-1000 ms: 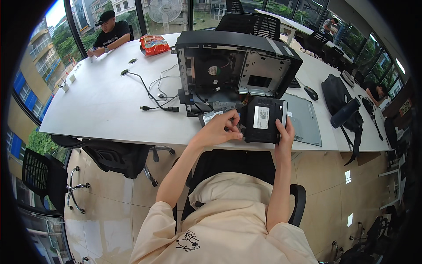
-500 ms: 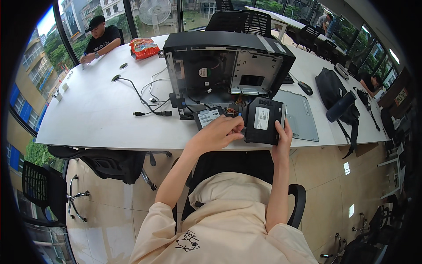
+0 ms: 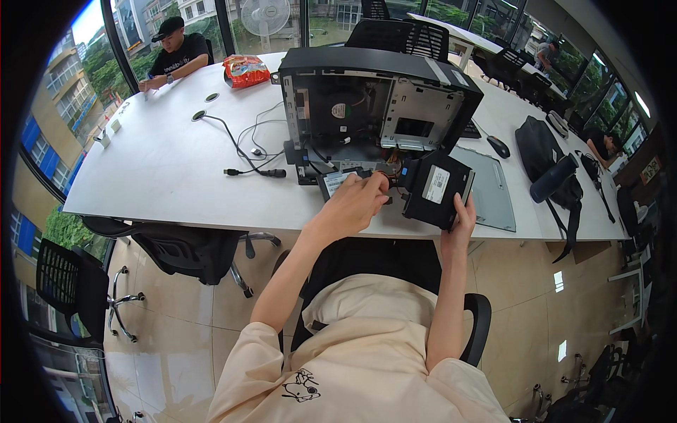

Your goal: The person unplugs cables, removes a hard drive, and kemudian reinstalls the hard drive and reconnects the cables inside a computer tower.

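An open black computer case (image 3: 300,113) stands on its side on the white table (image 3: 162,176), its inner fan (image 3: 338,113) exposed. My right hand (image 3: 460,222) grips the right edge of a black labelled drive unit (image 3: 437,187), now tilted clockwise in front of the case. My left hand (image 3: 356,201) is closed, its fingertips among coloured cables (image 3: 388,169) just left of that unit; what they pinch is hidden. A second labelled drive (image 3: 335,182) lies partly under my left hand. A grey side panel (image 3: 493,204) lies beside the right hand.
Loose cables (image 3: 254,173) and an orange-red bag (image 3: 247,70) are on the table. A mouse (image 3: 498,146), black backpack (image 3: 536,148) and dark bottle (image 3: 553,178) lie rightward. Another person (image 3: 180,60) sits at the far left. Black chairs (image 3: 169,250) stand along the near edge.
The drive unit in my right hand has turned clockwise and moved slightly right. My left hand's fingers have shifted among the cables beside it, lifting slightly since half a second ago.
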Motion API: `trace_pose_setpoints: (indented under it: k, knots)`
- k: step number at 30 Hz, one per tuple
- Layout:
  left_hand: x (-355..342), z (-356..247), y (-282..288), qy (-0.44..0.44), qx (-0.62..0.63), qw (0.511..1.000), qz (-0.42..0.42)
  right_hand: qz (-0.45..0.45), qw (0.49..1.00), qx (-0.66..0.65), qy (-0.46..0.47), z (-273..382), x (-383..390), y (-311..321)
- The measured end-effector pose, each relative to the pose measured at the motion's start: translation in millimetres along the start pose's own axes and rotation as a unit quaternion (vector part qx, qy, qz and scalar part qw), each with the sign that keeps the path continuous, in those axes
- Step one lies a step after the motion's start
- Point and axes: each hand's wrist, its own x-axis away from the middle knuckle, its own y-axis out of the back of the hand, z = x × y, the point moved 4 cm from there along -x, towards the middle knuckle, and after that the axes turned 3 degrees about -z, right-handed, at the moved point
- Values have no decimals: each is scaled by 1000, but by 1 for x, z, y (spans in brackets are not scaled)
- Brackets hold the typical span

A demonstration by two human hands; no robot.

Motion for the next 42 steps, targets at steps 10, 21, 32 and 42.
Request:
trace_pose_setpoints:
  k: [10,21,32,42]
  knots:
    - [-6,3,-2,43,65,996,31,40,998,28,32,-7,0,-8]
    - [-9,9,-4,52,120,986,107,54,997,56,29,-6,0,-12]
    - [-3,2,0,18,141,987,72,52,997,56,-26,-9,6,-26]
    - [-2,2,6,74,85,993,44,24,997,69,-6,-12,5,-15]
